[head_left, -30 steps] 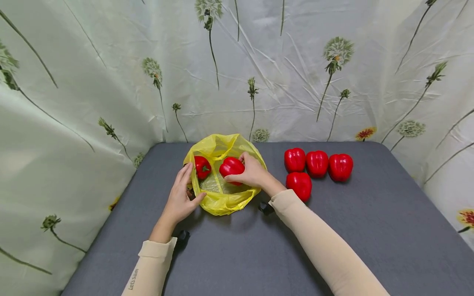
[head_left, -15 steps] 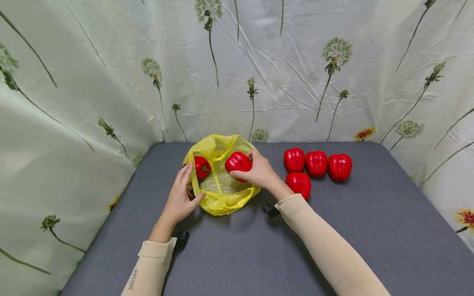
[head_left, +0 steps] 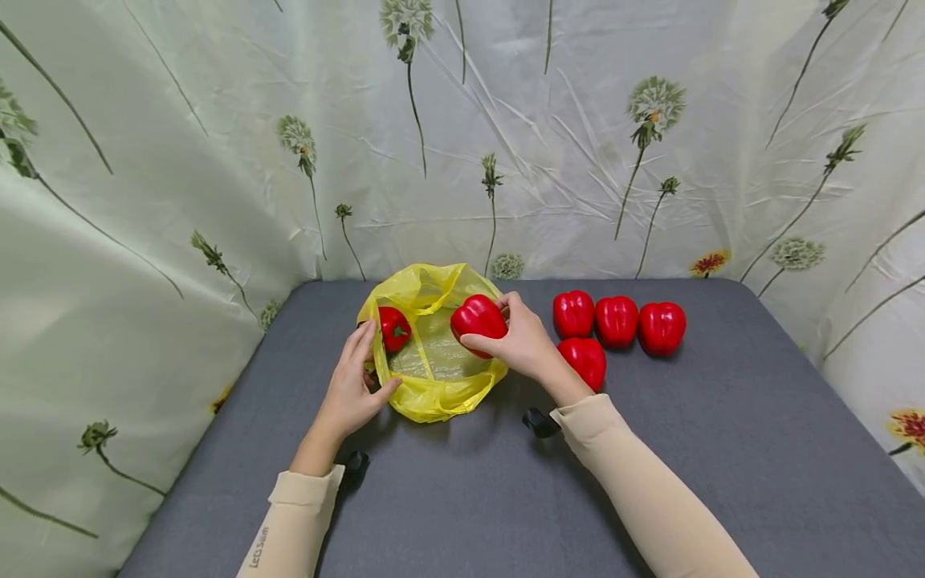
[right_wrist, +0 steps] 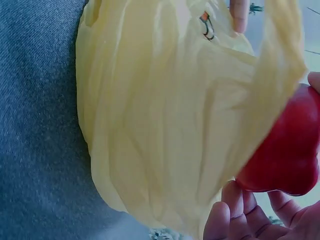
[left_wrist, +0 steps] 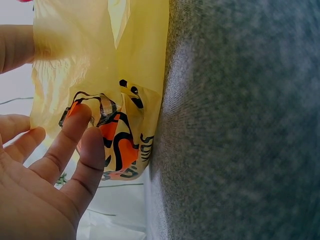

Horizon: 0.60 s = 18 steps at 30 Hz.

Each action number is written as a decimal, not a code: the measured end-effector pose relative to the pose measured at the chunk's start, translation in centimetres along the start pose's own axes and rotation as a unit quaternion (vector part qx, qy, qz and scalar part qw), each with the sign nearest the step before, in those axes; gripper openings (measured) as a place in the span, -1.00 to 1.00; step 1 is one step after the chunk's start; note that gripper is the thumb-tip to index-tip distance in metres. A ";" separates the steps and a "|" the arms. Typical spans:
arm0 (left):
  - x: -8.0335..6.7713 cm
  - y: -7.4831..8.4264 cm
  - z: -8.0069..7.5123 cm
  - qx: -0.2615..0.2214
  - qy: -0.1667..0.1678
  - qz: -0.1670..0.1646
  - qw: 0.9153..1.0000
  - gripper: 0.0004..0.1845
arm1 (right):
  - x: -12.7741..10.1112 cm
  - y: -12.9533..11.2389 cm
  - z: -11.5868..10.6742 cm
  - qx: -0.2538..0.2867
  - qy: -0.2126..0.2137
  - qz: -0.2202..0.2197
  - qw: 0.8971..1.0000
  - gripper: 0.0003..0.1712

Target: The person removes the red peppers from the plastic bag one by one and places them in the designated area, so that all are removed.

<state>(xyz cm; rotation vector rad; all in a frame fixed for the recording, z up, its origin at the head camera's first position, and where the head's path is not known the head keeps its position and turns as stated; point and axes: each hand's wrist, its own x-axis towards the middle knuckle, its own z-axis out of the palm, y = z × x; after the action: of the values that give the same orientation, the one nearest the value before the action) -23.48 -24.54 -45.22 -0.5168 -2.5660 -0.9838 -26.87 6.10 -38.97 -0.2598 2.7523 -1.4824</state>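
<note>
Right hand (head_left: pixel 525 343) grasping red pepper (head_left: pixel 478 315) over yellow bag (head_left: pixel 433 397); left hand (head_left: pixel 352 389) fingers pinching rim, keeping mouth open.

Yellow bag (head_left: pixel 433 377) of thin, translucent, crinkled plastic film with printed orange-and-black patch; red pepper (head_left: pixel 478 315) smooth and glossy, like the four peppers (head_left: pixel 614 321) beside it; table (head_left: pixel 723 449) covered in matt grey woven cloth; backdrop (head_left: pixel 181 160) of creased, faintly sheened floral sheet

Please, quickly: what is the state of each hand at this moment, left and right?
Left hand: grip pinches the rim of the yellow bag.
Right hand: grip closed around a red pepper, at the bag's right rim.
</note>
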 end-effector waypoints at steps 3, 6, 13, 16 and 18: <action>0.0 0.0 -0.1 0.000 -0.001 0.002 1.000 0.09 | -0.4 0.1 -0.6 0.006 0.001 0.000 1.000 -0.21; 0.1 0.0 -0.1 0.000 -0.003 0.005 1.000 0.09 | -0.8 0.3 -1.4 0.016 0.000 0.005 1.000 -0.19; 0.0 0.0 -0.2 0.002 -0.004 0.003 1.000 0.09 | -1.8 0.4 -2.8 0.027 0.001 0.012 1.000 -0.15; 0.0 0.0 -0.2 0.001 -0.006 0.000 1.000 0.09 | -2.3 0.6 -3.1 0.025 0.005 0.022 0.999 -0.16; -0.2 0.0 -0.1 0.002 -0.007 -0.001 1.000 0.09 | -2.7 0.7 -3.3 0.022 0.008 0.031 0.999 -0.16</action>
<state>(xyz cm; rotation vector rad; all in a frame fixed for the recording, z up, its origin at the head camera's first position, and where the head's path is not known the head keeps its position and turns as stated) -23.31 -24.67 -45.24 -0.5218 -2.5816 -0.9783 -24.58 9.66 -37.94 -0.1623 2.7101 -1.5339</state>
